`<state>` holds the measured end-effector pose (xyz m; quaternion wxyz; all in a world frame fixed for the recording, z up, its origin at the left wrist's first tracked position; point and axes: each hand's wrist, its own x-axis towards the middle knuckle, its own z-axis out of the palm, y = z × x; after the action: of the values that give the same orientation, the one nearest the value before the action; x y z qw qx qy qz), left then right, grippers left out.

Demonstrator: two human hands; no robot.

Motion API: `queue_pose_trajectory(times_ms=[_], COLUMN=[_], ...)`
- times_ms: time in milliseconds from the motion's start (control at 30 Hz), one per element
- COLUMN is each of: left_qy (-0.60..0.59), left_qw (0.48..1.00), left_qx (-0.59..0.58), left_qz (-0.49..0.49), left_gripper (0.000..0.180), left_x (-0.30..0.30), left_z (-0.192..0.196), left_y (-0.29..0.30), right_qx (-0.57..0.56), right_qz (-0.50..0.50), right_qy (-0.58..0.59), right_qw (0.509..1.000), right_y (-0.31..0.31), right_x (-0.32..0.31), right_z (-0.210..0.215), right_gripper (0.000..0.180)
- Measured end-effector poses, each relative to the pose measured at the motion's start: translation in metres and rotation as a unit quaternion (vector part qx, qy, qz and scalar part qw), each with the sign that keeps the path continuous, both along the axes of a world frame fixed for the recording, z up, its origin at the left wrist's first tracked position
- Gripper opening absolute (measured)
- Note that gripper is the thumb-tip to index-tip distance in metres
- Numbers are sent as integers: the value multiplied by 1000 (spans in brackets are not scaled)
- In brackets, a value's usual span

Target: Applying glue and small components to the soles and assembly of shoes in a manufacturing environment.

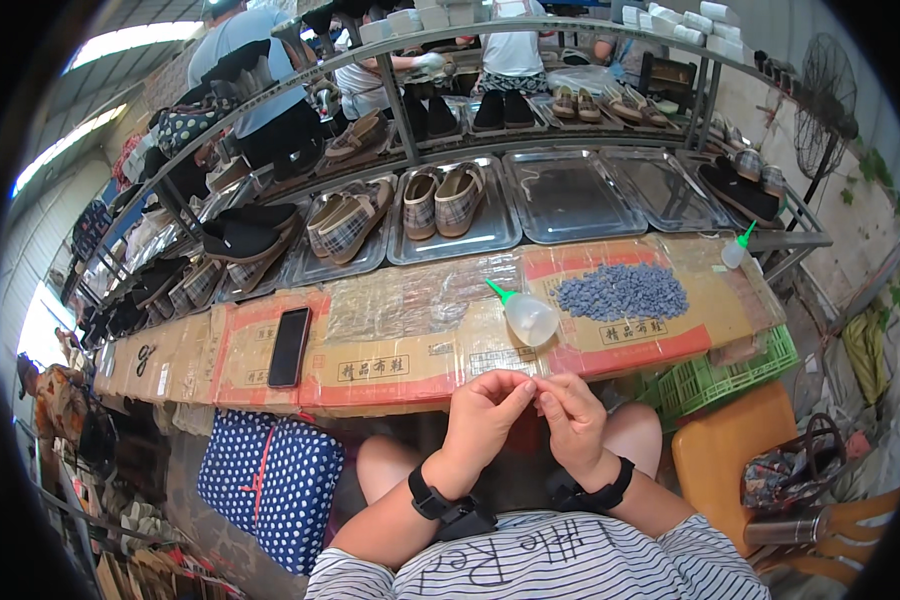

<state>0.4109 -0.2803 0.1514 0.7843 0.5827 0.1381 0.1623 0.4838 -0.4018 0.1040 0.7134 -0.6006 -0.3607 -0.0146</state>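
My left hand [483, 412] and my right hand [575, 421] meet in front of me at the near edge of the cardboard-covered bench [430, 340]. Both are closed, thumb against fingertips, with the tips touching or nearly so. Anything between them is too small to make out. Just beyond lies a clear squeeze bottle [532, 320] with a green nozzle, tipped toward the far left. To its right, a pile of small blue-grey pieces [625, 293] is spread on the cardboard.
A black phone [290, 347] lies at the left. Metal trays [575, 200], some bearing plaid shoes [445, 205], line a rack behind the bench. A second green-tipped bottle [736, 252] stands far right. Beside me are a polka-dot cushion [300, 490], a green crate [720, 375] and a wooden stool [720, 450].
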Motion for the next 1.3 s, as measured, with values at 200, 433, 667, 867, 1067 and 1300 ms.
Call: queue_pose_trajectory(times_ms=[200,433,667,867,1067,1300], left_qy=[14,20,20,11,-46,-48], left_qw=[999,995,983,988,996,994], left_qx=[44,99,185,156,-31,-83], left_qz=[19,-1,6,9,69,53], left_gripper=[7,6,9,9,15,26], left_x=[0,1,6,5,4,6], left_z=[-6,-19,-23,-18,-6,-8], left_y=[-1,1,-1,-3,-2,0], right_qx=[-13,-23,-17,-29,2,22], right_qz=[-27,-35,-38,-17,19,51], right_qy=[-61,-123,-87,-27,70,101], right_qw=[998,992,995,999,997,993], right_y=[0,-1,0,-2,-5,-6], right_x=[-2,1,0,1,2,6], right_z=[5,8,8,7,2,-2], right_gripper=[19,20,19,19,20,22])
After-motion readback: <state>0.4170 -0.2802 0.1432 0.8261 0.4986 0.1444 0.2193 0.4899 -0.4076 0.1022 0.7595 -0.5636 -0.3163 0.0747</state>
